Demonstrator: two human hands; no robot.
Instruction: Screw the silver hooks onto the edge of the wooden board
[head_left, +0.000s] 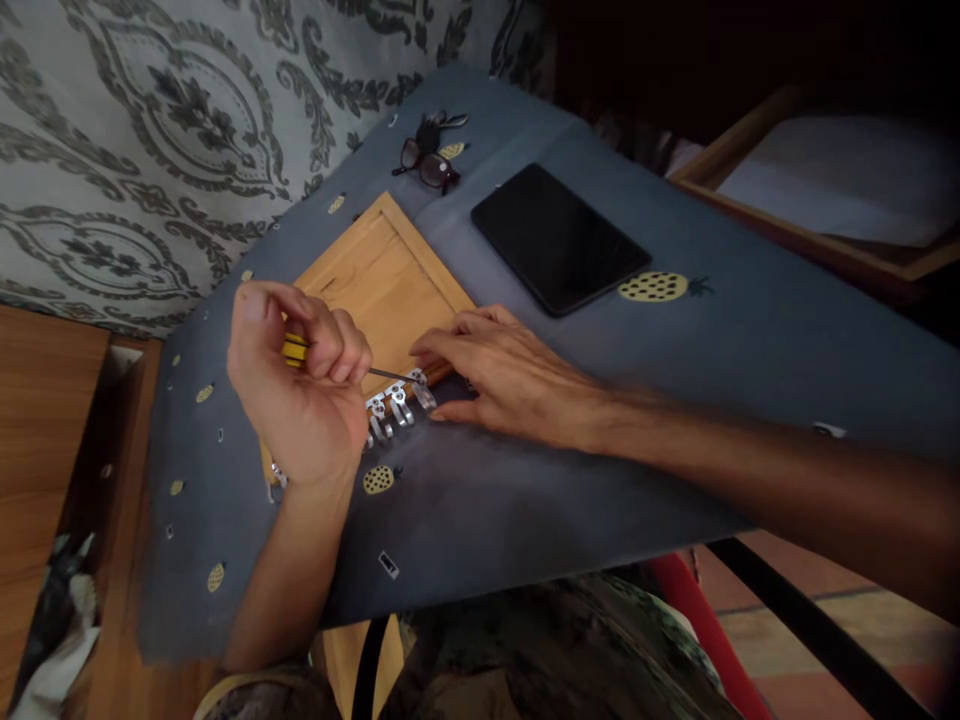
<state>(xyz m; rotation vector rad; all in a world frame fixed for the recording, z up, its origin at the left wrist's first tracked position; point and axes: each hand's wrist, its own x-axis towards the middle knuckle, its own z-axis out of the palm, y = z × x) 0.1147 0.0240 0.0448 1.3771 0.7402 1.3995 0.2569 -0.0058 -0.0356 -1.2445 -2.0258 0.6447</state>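
Observation:
A yellow-handled screwdriver [295, 349] is wrapped in the fingers of my left hand [300, 385], most of its handle hidden in the palm. Its thin shaft slants right, and the tip meets a metal hook [424, 392] at the edge of a wooden board [382, 285]. My right hand [502, 380] pinches around that hook, thumb at its curved end and fingertips over the board's edge. Several similar silver hooks [379, 418] line the same edge to the left, some hidden behind my left hand. Another bit of metal [276, 474] shows at the board's near-left corner.
The board lies on a grey-blue tablecloth [525, 520] printed with pineapples. A black tablet [559, 240] lies beyond my right hand. Sunglasses [427, 165] and a dark object with a metal loop [431, 130] are at the far end. A patterned curtain [150, 130] borders the table's left.

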